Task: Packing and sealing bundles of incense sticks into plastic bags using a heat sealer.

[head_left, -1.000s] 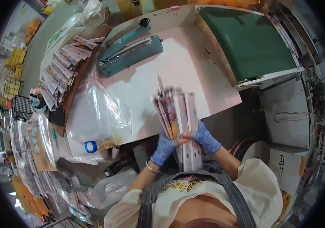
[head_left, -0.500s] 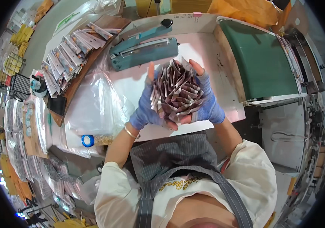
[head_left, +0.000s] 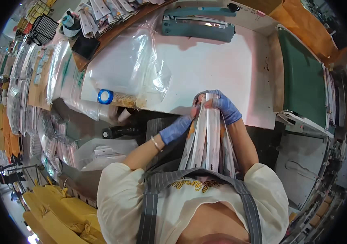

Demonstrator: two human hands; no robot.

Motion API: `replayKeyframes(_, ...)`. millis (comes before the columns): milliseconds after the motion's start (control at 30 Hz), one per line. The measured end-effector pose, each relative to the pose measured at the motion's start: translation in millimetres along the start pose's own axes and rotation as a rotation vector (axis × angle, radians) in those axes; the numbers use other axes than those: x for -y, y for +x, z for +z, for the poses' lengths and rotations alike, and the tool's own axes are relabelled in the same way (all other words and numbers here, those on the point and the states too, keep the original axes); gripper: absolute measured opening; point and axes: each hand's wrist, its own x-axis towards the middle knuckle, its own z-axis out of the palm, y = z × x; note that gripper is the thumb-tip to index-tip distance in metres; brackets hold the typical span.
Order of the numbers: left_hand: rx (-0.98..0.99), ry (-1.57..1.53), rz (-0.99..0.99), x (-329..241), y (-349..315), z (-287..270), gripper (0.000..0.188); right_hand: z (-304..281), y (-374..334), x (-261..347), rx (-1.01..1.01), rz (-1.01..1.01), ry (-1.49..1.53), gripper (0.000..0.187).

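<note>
A thick bundle of flat, long packets, white with grey and orange print, hangs upright in front of my striped apron. My right hand, in a blue-violet fingerless glove, is closed over the bundle's upper end from the right. From the left, my left hand, gloved alike, reaches to the same end with its fingers curled against the packets. Those fingertips are slightly blurred and partly hidden. The bundle's lower end goes out of sight behind the apron's upper edge.
On the white worktop stands a teal bag sealer. Clear plastic bags lie at left, near a blue-ended cylinder. A wooden board carries more packets and a black flat object. At right rises a green-topped surface.
Both hands have come toward my body. The bundle, earlier cupped between them with its ends facing up, is now tipped lengthwise along my apron. The view has shifted too.
</note>
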Motion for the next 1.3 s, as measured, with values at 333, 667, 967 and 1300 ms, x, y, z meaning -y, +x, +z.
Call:
replayKeyframes(333,-0.495,1.445,0.379,-41.7,36.2,-122.8,0.009,19.0,14.6,-1.7,-0.009,0.031,0.058,0.026)
replayKeyframes(667,-0.483,1.063,0.282,-78.3,35.1,-79.2,0.014,55.8,85.4,-21.2,0.059,0.053,-0.089,0.023)
replayKeyframes(967,-0.809,0.571,0.159,-134.0,-15.0,-157.3,0.026,48.2,87.2,-20.9,0.047,0.134,0.007,0.02)
replayKeyframes(1300,-0.503,0.866,0.265,-79.8,15.5,-126.1,0.044,33.2,37.3,-13.6,-0.128,0.111,0.111,0.027)
